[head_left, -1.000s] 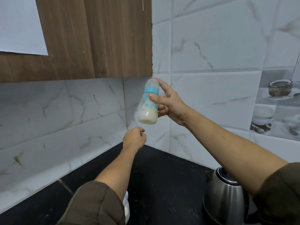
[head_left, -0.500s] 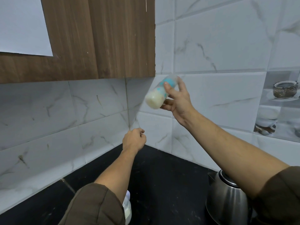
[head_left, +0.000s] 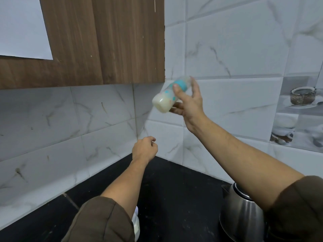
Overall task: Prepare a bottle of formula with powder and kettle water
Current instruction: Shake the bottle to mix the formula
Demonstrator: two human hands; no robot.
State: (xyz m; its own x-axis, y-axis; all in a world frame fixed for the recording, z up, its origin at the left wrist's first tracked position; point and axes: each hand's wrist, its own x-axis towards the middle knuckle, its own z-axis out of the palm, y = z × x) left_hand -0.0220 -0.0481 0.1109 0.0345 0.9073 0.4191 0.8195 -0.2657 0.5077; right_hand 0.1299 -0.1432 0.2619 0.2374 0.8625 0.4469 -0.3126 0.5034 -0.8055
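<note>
Soft, even indoor light, moderately bright; baby bottle (head_left: 168, 96) motion-blurred, faint shadow on the wall tiles (head_left: 227, 49) below it; dull highlights on steel kettle (head_left: 243, 215); wide-angle bending toward frame edges.

Bottle (head_left: 166, 99) blurred; kettle (head_left: 242, 217) partly behind right arm (head_left: 244, 154); white container (head_left: 136, 224) behind left sleeve (head_left: 101, 222).

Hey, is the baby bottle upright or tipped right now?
Tipped. The bottle slants in the right hand, milky base lower left, blue collar upper right.

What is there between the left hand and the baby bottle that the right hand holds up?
Nothing. In the head view the gap between the left hand and the bottle is empty air, with only the tiled wall behind it.
</note>
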